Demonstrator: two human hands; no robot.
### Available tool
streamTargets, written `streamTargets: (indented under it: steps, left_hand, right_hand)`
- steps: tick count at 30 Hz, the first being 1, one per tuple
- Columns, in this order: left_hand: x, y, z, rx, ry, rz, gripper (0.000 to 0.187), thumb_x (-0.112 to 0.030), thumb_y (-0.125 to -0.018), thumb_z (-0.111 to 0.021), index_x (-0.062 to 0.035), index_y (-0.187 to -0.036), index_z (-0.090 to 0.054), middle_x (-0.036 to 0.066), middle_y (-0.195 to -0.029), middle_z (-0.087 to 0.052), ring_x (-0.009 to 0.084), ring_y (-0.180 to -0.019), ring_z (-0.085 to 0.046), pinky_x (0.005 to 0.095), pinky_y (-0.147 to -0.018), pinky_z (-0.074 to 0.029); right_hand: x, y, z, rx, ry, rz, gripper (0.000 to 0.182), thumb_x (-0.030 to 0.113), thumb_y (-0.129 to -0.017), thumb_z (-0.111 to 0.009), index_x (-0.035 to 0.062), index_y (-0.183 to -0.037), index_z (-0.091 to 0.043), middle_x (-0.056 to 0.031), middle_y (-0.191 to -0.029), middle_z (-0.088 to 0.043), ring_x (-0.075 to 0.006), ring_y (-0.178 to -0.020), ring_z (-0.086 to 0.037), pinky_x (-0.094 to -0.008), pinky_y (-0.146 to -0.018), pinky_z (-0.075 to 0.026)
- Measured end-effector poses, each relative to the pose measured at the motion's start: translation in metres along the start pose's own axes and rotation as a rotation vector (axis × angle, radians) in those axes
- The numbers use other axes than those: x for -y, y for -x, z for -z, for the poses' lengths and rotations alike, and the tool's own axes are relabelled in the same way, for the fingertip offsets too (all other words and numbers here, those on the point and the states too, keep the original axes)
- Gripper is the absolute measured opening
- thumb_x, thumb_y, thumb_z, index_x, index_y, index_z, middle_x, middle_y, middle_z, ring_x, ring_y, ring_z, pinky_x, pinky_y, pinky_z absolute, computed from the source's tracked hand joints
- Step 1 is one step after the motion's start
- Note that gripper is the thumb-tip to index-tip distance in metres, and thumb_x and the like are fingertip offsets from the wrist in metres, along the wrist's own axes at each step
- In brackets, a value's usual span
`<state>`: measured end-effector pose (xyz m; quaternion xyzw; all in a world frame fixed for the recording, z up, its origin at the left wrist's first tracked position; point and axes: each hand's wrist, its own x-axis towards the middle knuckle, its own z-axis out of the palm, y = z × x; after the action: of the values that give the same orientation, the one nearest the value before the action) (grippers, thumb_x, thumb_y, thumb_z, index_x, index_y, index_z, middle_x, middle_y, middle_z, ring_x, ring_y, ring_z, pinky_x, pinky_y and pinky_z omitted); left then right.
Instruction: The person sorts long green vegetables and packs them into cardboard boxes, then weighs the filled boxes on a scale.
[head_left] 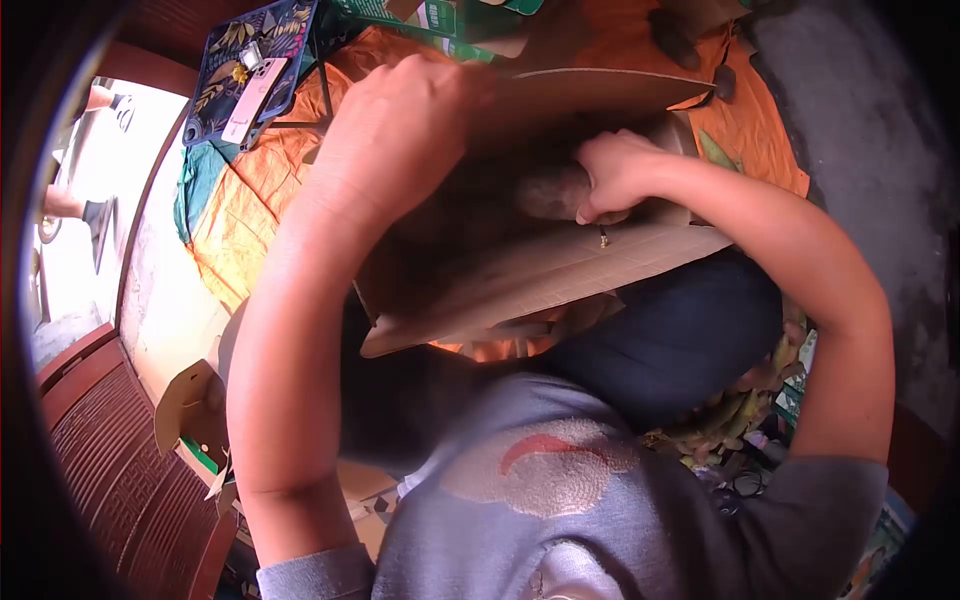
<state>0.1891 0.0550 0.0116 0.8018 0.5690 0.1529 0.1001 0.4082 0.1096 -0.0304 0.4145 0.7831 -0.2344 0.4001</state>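
An open cardboard box (540, 285) sits in front of me, tilted against my crossed legs, its inside in deep shadow. My left hand (415, 115) is curled at the left end of the box's far flap (620, 85); its fingertips are blurred and partly hidden. Inside the box, at the right, my right hand (620, 175) grips a brownish-grey, oblong, tuber-like lump (553, 195), with thumb and fingers round its right end. A small pale bit (604, 238) lies on the near flap below that hand.
An orange sheet (235, 235) spreads under the box, with dark oblong lumps (673, 38) at its far side. A pink phone (252, 100) lies on a patterned folding stool (210, 90). Green cartons (435, 20) stand behind. Leafy husks (715, 425) are heaped at right; another person's feet (98, 215) show at left.
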Motion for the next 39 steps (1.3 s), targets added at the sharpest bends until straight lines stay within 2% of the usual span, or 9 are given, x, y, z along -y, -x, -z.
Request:
streamTargets:
  steps: [7,14,20,23,26,29,30,34,39]
  left_hand:
    - [-0.001,0.003,0.002,0.015,0.006,0.001,0.015,-0.017,-0.088,-0.053,-0.0074,-0.096,-0.061,0.018,-0.073,-0.062,0.0343,-0.073,-0.061,0.0429,-0.066,-0.048]
    - [0.0,0.001,0.0,-0.038,0.014,-0.049,0.01,-0.011,-0.085,-0.054,-0.0054,-0.091,-0.059,0.017,-0.074,-0.062,0.035,-0.073,-0.06,0.0433,-0.065,-0.047]
    - [-0.004,-0.002,0.003,0.008,0.051,-0.007,0.013,-0.011,-0.087,-0.054,-0.0041,-0.095,-0.06,0.02,-0.074,-0.06,0.0368,-0.072,-0.059,0.0437,-0.064,-0.045]
    - [-0.005,-0.003,0.002,0.002,0.037,-0.001,0.016,-0.012,-0.087,-0.054,-0.0029,-0.098,-0.061,0.02,-0.075,-0.06,0.037,-0.074,-0.059,0.0425,-0.065,-0.045]
    - [-0.011,-0.001,0.007,0.034,0.047,0.064,0.018,-0.014,-0.088,-0.054,-0.0013,-0.1,-0.061,0.02,-0.079,-0.062,0.0368,-0.076,-0.06,0.0397,-0.066,-0.046]
    - [-0.011,0.001,0.007,-0.01,0.107,-0.007,0.022,-0.017,-0.089,-0.054,-0.0011,-0.104,-0.06,0.02,-0.082,-0.063,0.0358,-0.077,-0.061,0.0371,-0.067,-0.046]
    - [-0.011,0.002,0.005,-0.054,0.146,-0.035,0.022,-0.022,-0.09,-0.052,-0.0052,-0.101,-0.061,0.02,-0.082,-0.063,0.0375,-0.076,-0.06,0.0416,-0.066,-0.045]
    - [-0.019,0.001,0.018,-0.029,0.173,0.088,0.028,-0.02,-0.095,-0.043,-0.004,-0.109,-0.061,0.014,-0.1,-0.065,0.0254,-0.095,-0.063,0.031,-0.082,-0.046]
    - [0.036,-0.001,0.011,0.011,0.522,0.214,0.052,-0.037,-0.098,-0.029,0.0039,-0.115,-0.056,0.017,-0.115,-0.059,0.0255,-0.112,-0.053,0.0369,-0.099,-0.037]
  right_hand:
    - [-0.019,-0.043,-0.031,0.062,0.013,-0.161,0.049,0.036,-0.064,-0.074,0.0022,-0.098,-0.066,-0.0146,-0.105,-0.064,-0.0268,-0.099,-0.061,-0.0359,-0.084,-0.048]
    - [-0.027,-0.028,-0.024,0.042,0.056,-0.011,0.059,0.027,-0.075,-0.069,0.0026,-0.124,-0.048,-0.0186,-0.118,-0.055,-0.0313,-0.112,-0.051,-0.038,-0.093,-0.042]
    - [-0.04,0.073,0.012,-0.557,-0.459,0.401,0.042,0.017,-0.081,-0.061,0.001,-0.119,-0.052,-0.0183,-0.1,-0.063,-0.0285,-0.091,-0.063,-0.0349,-0.079,-0.05]
    - [-0.072,0.128,0.008,-0.965,-0.776,0.297,0.033,0.01,-0.084,-0.06,0.005,-0.116,-0.056,-0.0072,-0.095,-0.064,-0.011,-0.087,-0.059,-0.0241,-0.077,-0.048]
    - [-0.129,0.163,-0.038,-1.325,-0.825,0.028,0.03,0.01,-0.087,-0.059,0.0005,-0.115,-0.056,-0.0068,-0.096,-0.064,-0.0109,-0.09,-0.058,-0.024,-0.08,-0.046]
    - [-0.202,0.164,-0.144,-1.419,-1.095,-0.236,0.024,0.008,-0.087,-0.058,0.0009,-0.11,-0.058,-0.0052,-0.095,-0.064,-0.0106,-0.087,-0.06,-0.0243,-0.081,-0.047]
    - [-0.209,0.16,-0.179,-1.395,-1.113,-0.319,0.022,0.006,-0.087,-0.056,0.0004,-0.108,-0.059,-0.0053,-0.095,-0.064,-0.0105,-0.087,-0.059,-0.0245,-0.081,-0.047]
    - [-0.225,0.103,-0.363,-1.298,-1.062,-0.511,0.016,0.01,-0.084,-0.055,0.0008,-0.093,-0.064,-0.0022,-0.078,-0.063,-0.0116,-0.073,-0.059,-0.0264,-0.068,-0.048]
    - [-0.136,0.047,-0.463,-0.853,-1.146,-0.756,0.024,0.02,-0.086,-0.051,0.0007,-0.091,-0.064,-0.0099,-0.084,-0.063,-0.0229,-0.079,-0.059,-0.034,-0.072,-0.047]
